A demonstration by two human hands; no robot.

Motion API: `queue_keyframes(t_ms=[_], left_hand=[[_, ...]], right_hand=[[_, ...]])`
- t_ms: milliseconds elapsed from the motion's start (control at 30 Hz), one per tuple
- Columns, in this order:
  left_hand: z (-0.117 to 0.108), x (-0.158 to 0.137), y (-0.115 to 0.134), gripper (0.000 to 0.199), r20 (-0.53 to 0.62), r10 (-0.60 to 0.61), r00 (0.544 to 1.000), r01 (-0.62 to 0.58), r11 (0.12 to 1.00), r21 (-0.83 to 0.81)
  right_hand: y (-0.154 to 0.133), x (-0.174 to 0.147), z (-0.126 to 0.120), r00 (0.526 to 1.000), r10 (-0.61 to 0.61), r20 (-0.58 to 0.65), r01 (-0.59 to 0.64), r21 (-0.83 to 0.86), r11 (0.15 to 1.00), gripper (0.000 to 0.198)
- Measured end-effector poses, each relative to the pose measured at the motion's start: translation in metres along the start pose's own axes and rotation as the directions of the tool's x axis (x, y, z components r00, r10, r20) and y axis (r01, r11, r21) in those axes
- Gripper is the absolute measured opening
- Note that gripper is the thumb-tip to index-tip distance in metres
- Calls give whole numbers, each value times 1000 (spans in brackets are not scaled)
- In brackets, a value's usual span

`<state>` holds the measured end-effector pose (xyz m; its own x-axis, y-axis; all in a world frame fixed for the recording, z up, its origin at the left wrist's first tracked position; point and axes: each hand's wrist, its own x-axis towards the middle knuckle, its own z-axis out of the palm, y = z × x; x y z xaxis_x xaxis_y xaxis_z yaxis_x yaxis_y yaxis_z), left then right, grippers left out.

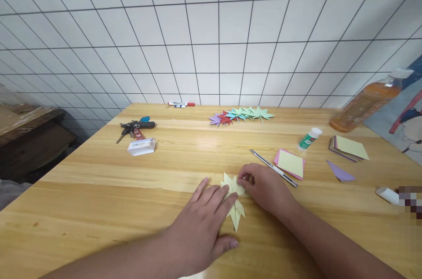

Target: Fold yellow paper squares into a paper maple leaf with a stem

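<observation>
In the head view a pale yellow folded-paper maple leaf [236,218] lies flat on the wooden table, its points spreading up and down. My left hand [203,215] rests palm down from the left, fingers stretched and apart, with fingertips pressing on the leaf's middle. At the leaf's upper right edge, my right hand [268,184] is closed in a pinch on the paper. Part of the leaf is hidden under my left fingers. Just beyond my right hand lies a silver utility knife [273,167], beside a small stack of yellow and pink paper squares [290,163].
A glue bottle [310,139], more paper squares [350,148], a purple paper triangle [340,171] and a drink bottle [365,103] stand or lie right. Finished paper leaves [242,114] and a marker [181,104] line the wall. Keys [135,128] and a small box [141,147] lie left.
</observation>
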<state>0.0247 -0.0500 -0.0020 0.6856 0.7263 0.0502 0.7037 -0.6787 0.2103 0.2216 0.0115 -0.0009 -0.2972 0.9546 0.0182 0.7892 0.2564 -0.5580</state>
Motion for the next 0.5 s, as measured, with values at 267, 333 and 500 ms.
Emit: queue_keyframes(t_ms=[267,333,500], left_hand=[[0,0,0,67,11,-9,1000,9,1000,5],[0,0,0,68,16,-8,1000,8,1000,-8],[0,1,-2,64,18,-5,1000,5,999,-39]], right_hand=[[3,1,-2,999,-42,9,42,-3,999,10],[4,1,-2,999,-47,16,47,-3,999,10],[4,2,-2,997,-69,24,69,2,998,10]])
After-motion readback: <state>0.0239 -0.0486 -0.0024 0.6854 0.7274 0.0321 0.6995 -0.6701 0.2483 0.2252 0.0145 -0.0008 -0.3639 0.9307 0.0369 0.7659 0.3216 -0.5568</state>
